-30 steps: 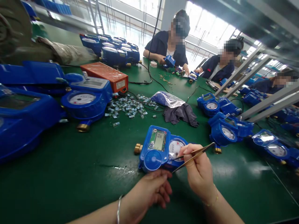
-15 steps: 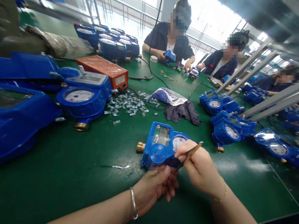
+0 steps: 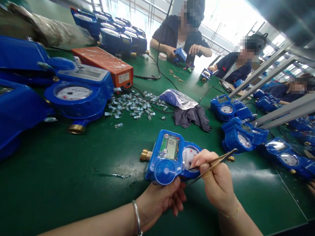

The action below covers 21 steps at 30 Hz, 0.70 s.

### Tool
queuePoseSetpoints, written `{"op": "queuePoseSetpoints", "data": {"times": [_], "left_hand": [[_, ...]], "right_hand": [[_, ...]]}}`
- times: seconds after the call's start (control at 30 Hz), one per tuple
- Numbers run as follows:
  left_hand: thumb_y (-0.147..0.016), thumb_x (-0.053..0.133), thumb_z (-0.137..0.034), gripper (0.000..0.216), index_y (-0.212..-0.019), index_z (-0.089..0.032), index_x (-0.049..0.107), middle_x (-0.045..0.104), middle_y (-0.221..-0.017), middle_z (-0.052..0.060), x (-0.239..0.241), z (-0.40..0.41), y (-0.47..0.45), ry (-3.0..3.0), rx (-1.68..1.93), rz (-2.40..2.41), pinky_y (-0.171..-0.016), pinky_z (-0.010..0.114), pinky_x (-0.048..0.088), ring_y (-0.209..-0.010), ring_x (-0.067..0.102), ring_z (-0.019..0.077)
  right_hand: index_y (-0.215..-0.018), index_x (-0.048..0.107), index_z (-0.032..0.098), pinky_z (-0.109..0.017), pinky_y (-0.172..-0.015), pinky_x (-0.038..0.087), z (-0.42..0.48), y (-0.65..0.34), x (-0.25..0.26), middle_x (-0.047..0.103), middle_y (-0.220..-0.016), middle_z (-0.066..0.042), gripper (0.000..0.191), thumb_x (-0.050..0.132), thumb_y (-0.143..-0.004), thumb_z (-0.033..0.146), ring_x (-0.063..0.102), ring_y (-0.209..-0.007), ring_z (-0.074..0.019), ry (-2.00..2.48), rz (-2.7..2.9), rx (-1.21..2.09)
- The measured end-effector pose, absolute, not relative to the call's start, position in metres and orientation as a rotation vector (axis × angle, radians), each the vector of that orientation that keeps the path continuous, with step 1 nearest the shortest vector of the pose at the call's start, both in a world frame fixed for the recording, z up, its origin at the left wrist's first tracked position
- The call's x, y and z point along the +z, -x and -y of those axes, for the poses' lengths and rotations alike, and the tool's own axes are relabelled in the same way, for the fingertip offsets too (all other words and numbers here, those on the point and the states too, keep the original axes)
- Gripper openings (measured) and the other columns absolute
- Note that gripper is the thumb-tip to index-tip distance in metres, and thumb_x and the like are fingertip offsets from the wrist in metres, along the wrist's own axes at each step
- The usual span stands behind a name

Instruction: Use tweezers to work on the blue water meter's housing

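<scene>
A blue water meter (image 3: 153, 154) with a lit display, a round dial and a brass threaded end lies in front of me on the green table. My left hand (image 3: 163, 200), with a silver bangle at the wrist, grips its near edge, thumb against the casing and fingers curled below. Brass-coloured tweezers (image 3: 216, 161) are pinched in my right hand (image 3: 218, 183) beside the dial. Their legs are spread, with the tips pointing left near the meter's lower side. My fingers cover part of the dial. Whether the tips touch anything, I cannot tell.
Small clear-and-blue parts (image 3: 137, 105) lie heaped beyond the meter, near an orange box (image 3: 103, 65) with cables. A grey cloth (image 3: 192, 117) and a silvery bag (image 3: 180, 99) are behind. More blue meters (image 3: 81, 88) stand left and right. Co-workers (image 3: 183, 36) sit across the table.
My right hand has moved slightly right, and the tweezers have swung flatter with their legs now visibly apart. The meter appears tilted a little more towards me, with my left hand still at it.
</scene>
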<state>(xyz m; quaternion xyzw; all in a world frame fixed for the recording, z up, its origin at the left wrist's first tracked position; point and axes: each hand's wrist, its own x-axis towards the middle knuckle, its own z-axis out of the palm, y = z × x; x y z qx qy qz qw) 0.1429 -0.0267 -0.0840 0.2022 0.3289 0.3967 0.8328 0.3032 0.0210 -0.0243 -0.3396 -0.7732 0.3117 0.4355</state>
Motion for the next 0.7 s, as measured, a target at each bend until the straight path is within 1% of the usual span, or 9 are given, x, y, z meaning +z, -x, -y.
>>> {"op": "queuePoseSetpoints", "data": {"times": [0.17, 0.4, 0.5, 0.7], "left_hand": [[-0.070, 0.066, -0.056, 0.048, -0.086, -0.011, 0.060, 0.062, -0.068, 0.005, -0.085, 0.027, -0.143, -0.438, 0.843, -0.692, -0.047, 0.023, 0.035, -0.055, 0.056, 0.0124], [-0.070, 0.066, -0.055, 0.047, -0.086, -0.012, 0.059, 0.062, -0.070, 0.005, -0.086, 0.028, -0.144, -0.449, 0.837, -0.690, -0.047, 0.023, 0.035, -0.056, 0.056, 0.0125], [-0.070, 0.066, -0.055, 0.046, -0.085, -0.012, 0.059, 0.062, -0.070, 0.005, -0.086, 0.028, -0.144, -0.450, 0.837, -0.693, -0.048, 0.023, 0.036, -0.056, 0.057, 0.0127], [-0.067, 0.069, -0.055, 0.047, -0.082, -0.012, 0.060, 0.063, -0.069, 0.005, -0.084, 0.026, -0.144, -0.448, 0.833, -0.708, -0.047, 0.022, 0.037, -0.055, 0.057, 0.0131]], "right_hand": [[-0.093, 0.053, 0.022, -0.032, -0.070, 0.042, -0.018, -0.303, -0.024, 0.057, -0.084, -0.002, 0.013, 0.041, -0.091, 0.016, 0.055, -0.079, -0.0153, 0.852, 1.965, 0.730], [-0.093, 0.051, 0.022, -0.033, -0.069, 0.041, -0.017, -0.304, -0.020, 0.057, -0.082, -0.003, 0.012, 0.041, -0.091, 0.018, 0.053, -0.078, -0.0167, 0.842, 2.043, 0.711], [-0.092, 0.051, 0.022, -0.032, -0.068, 0.041, -0.016, -0.304, -0.016, 0.056, -0.082, -0.002, 0.011, 0.041, -0.091, 0.017, 0.053, -0.078, -0.0157, 0.870, 2.079, 0.706], [-0.091, 0.052, 0.020, -0.026, -0.068, 0.039, -0.016, -0.303, -0.009, 0.054, -0.080, 0.000, 0.014, 0.041, -0.089, 0.010, 0.049, -0.074, -0.0111, 0.851, 2.139, 0.707]]}}
